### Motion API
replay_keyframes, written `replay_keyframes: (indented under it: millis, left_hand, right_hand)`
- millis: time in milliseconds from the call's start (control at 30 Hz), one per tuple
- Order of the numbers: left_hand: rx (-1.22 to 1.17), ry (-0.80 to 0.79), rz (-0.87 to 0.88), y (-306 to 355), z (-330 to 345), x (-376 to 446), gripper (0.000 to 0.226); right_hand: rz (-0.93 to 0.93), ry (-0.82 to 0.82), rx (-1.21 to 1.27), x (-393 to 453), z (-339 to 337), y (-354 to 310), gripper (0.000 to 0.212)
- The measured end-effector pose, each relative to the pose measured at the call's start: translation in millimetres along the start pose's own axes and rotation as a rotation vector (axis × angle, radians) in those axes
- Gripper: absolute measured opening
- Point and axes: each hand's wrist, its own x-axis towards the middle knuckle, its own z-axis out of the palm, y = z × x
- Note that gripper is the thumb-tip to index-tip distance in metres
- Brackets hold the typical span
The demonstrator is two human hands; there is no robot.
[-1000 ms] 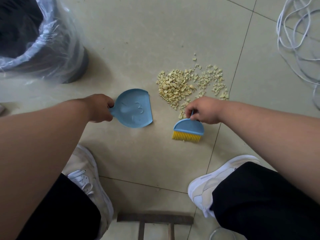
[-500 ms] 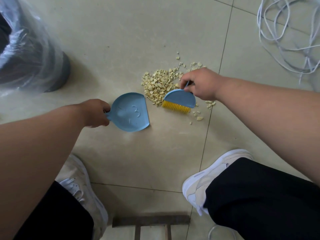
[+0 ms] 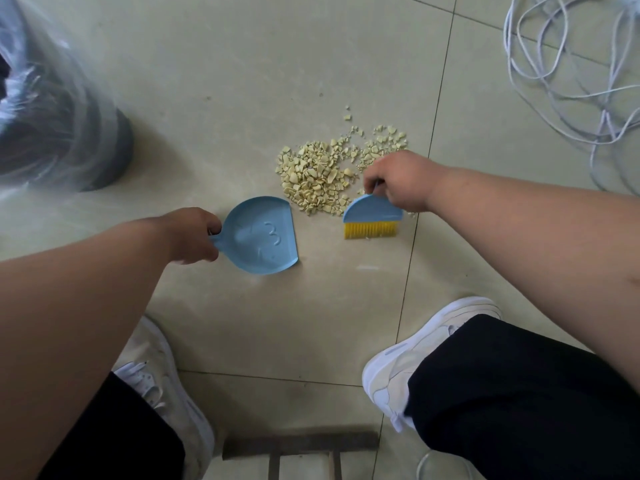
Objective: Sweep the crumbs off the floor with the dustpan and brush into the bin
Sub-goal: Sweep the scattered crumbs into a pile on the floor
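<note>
Brush [image 3: 372, 216] back on near side of crumbs [image 3: 322, 178]; right hand [image 3: 398, 181] clamped on it, left hand [image 3: 194, 235] clamped on dustpan [image 3: 263, 237], pan empty, nothing swept in.

The pale tiled floor [image 3: 242, 81] carries a heap of yellow crumbs [image 3: 322, 178] at centre, a blue dustpan [image 3: 266, 237] at their seven o'clock, a plastic-lined bin [image 3: 69, 140] at nine o'clock and white cable [image 3: 561, 81] at two o'clock.

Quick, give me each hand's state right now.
Left hand: closed on the handle of the blue dustpan.
Right hand: closed on the handle of the brush, beside the crumbs.
</note>
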Motion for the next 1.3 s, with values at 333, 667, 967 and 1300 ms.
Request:
replay_keyframes:
  millis: [333,667,967,1300]
  left_hand:
    - [0.022,-0.026,0.036,0,-5,3,0.017]
    - [0.065,0.097,0.154,-11,-8,8,0.009]
    - [0.034,0.06,0.116,-17,-5,2,0.015]
    - [0.017,0.049,0.115,-13,-7,0,0.02]
  right_hand:
    - [0.248,0.151,0.383,-22,-30,15,0.016]
    - [0.882,0.513,0.344,-90,-3,77,0.021]
    - [0.865,0.519,0.353,-71,24,31,0.021]
    - [0.713,0.525,0.433,-45,33,-28,0.019]
